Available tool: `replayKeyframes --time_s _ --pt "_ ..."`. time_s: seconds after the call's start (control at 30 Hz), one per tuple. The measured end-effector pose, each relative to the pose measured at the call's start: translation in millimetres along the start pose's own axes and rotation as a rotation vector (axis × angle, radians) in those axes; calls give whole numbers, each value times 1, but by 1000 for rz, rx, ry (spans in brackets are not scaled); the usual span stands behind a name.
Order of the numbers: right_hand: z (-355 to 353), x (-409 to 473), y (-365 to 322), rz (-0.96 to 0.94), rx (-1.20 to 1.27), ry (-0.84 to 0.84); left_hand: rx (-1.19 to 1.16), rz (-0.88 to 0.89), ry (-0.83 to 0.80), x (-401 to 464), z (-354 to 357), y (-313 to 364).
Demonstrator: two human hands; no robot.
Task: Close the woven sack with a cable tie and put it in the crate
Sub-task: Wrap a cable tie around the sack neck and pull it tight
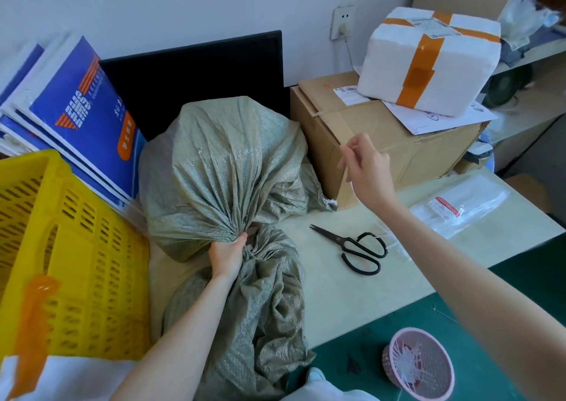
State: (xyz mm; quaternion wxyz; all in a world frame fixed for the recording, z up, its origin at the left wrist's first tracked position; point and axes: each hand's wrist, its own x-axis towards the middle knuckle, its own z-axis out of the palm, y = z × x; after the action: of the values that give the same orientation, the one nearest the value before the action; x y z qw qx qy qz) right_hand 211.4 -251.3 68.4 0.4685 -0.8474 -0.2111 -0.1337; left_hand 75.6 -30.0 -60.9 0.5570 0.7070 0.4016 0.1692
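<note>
Pale wall and a cream desk [352, 296] frame the work, with a green mat along the desk's near right edge. On the desk's left half stands the woven sack [226, 167], grey-green and bulging, its neck bunched toward the near edge and its loose mouth spilling over that edge. The left hand [228, 255] is clenched tight round the gathered neck. The right hand [366, 171] is raised above the desk's middle, clear of the sack, thumb and forefinger pinched on a thin pale strand, seemingly the cable tie [346, 149], though it is too faint to be sure. Just left of the sack, at the desk's left edge, stands the yellow crate [76, 247], tilted. Black scissors [355, 246] lie flat right of the neck. A pink basket [419, 364] of white ties sits on the mat near the right corner. Cardboard box [382, 143] and taped white parcel [428, 57] fill the far right.
</note>
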Motion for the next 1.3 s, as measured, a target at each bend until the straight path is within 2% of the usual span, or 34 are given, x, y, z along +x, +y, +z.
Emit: replayKeyframes --time_s 0.33,0.5,0.67,0.97,1.13,1.3 --pt "-5 23 -69 4 453 129 -66 -29 -96 2 -5 3" --pt "5 28 -69 132 659 261 -127 -77 -154 0 -11 11" --pt "18 29 -61 394 918 426 -156 -139 -124 -4 -13 16" --pt "19 32 -63 516 1218 477 -117 -214 -142 -2 -9 20" --pt "18 43 -80 490 1306 474 -106 -223 -160 0 -8 20" --pt "26 45 -70 499 1174 504 -143 -264 -159 3 -10 17"
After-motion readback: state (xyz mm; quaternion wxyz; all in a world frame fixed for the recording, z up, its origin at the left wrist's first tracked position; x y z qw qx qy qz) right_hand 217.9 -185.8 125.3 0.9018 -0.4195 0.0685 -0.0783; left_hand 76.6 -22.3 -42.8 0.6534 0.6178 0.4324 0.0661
